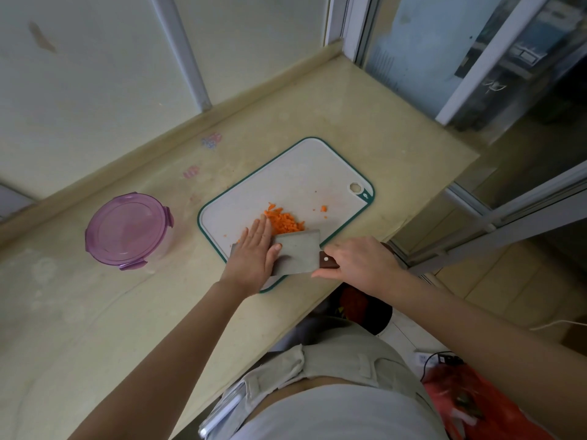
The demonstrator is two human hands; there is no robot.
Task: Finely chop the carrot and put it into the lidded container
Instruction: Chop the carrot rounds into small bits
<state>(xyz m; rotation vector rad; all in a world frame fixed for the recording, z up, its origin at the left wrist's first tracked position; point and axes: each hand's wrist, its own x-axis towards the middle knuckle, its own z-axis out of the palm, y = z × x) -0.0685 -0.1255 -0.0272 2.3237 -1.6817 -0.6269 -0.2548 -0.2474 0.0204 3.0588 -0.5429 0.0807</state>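
Note:
A pile of finely chopped carrot [284, 221] lies on the white cutting board [298, 173] with a green rim. A cleaver [300, 253] lies nearly flat over the board's near edge, its blade next to the pile. My right hand [357, 262] grips the cleaver's brown wooden handle. My left hand [255, 249] rests with straight fingers on the blade's left part, fingertips touching the carrot pile. The round container [127, 230] with its purple lid clipped on stands to the left of the board.
The board sits on a beige stone counter [95, 312] whose front edge runs diagonally under my right forearm. A few stray carrot bits [323, 208] lie right of the pile. A wall and window frame close off the back. A red bag [467, 395] is on the floor.

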